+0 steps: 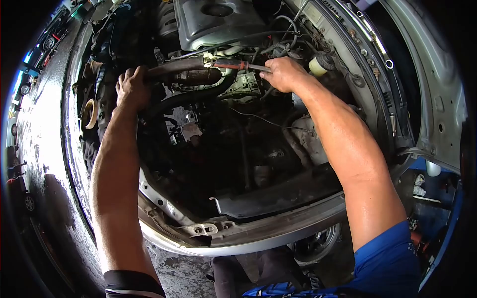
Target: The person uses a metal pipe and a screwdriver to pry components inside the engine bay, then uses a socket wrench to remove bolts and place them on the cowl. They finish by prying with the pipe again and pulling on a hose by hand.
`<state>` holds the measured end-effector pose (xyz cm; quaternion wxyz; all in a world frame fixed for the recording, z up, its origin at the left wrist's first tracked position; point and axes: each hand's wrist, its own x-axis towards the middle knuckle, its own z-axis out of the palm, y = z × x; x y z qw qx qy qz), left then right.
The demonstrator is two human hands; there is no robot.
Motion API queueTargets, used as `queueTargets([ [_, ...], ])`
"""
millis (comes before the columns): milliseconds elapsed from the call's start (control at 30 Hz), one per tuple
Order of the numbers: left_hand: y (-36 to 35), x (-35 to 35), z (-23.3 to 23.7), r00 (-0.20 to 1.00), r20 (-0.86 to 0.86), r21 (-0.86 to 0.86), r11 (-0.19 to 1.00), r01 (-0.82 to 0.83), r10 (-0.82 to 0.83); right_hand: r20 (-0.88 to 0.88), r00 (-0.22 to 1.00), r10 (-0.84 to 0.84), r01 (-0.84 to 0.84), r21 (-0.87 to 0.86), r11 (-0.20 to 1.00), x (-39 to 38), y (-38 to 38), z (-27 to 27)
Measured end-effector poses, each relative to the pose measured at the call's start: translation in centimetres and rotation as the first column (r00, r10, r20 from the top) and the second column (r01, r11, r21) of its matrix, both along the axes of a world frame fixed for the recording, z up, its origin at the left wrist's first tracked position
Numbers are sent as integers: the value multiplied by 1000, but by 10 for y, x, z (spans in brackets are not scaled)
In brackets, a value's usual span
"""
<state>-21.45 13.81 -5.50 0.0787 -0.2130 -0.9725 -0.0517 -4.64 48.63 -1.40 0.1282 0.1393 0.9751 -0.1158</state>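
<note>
My left hand [131, 90] is at the left side of the engine bay, its fingers curled over the near end of a thick dark hose [176, 66]. Much of that grip lies in shadow. The hose runs right toward a red-and-metal hand tool [230, 65], whose exact kind I cannot make out. My right hand [283, 74] is closed around the tool's metal end, with the red part pointing left at the hose's far end. Below the hose sits a brown cylindrical part [198, 76], and a second black hose [198, 95] curves underneath.
A grey engine cover [218, 22] rises at the back. A pale reservoir with a black cap [321, 63] stands right of my right hand. Sockets and a ratchet [380, 47] lie along the right fender. A tape roll [91, 114] rests at left. The front bumper [238, 248] edges the bay.
</note>
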Motion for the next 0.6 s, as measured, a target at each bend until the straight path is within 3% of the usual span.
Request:
queueTargets([
  [100, 3, 0, -4, 994, -8, -2, 994, 110, -110, -12, 1000, 1, -1, -23, 1000, -1, 2, -3],
  [367, 19, -1, 2, 992, -56, 11, 993, 115, -114, -110, 993, 48, -48, 1, 999, 7, 6, -8],
  [433, 29, 6, 11, 954, 66, 43, 956, 290, -293, -57, 996, 75, -78, -45, 996, 3, 6, -4],
  [467, 37, 9, 14, 946, 185, 29, 964, 265, -266, -40, 998, 53, -54, -37, 998, 0, 3, -4],
  [567, 63, 30, 37, 936, 243, -15, 964, 267, -256, -109, 987, 121, -119, 21, 993, -2, -3, -15],
  [600, 70, 33, 39, 932, 265, -30, 964, 264, -247, -84, 994, 63, -60, 34, 998, -2, -7, -15],
])
